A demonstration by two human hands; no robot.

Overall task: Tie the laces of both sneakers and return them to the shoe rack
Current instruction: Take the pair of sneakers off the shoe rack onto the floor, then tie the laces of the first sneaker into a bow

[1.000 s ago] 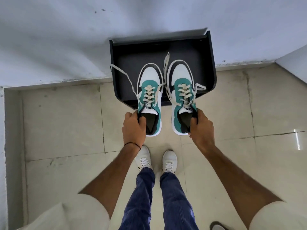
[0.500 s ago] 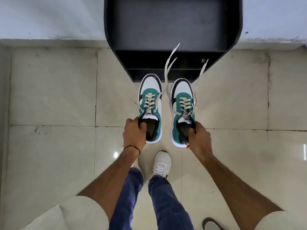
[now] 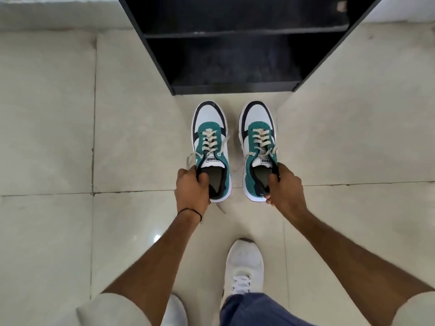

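Note:
Two teal, white and black sneakers point away from me, just in front of the black shoe rack point(image 3: 235, 88). My left hand point(image 3: 191, 188) grips the heel collar of the left sneaker point(image 3: 209, 128), thumb inside the opening. My right hand point(image 3: 283, 187) grips the collar of the right sneaker point(image 3: 257, 123) the same way. The cream laces on both are loose and untied, their ends trailing beside and under the shoes. I cannot tell whether the soles touch the floor.
The rack's dark shelves open toward me at the top of the view. Pale floor tiles point(image 3: 70, 137) spread left and right. My own white shoes point(image 3: 243, 267) stand below the sneakers, one partly hidden by my left arm.
Both sneakers have come off the rack and moved down to just in front of its base. I have lowered and stepped closer; the trailing laces have dropped.

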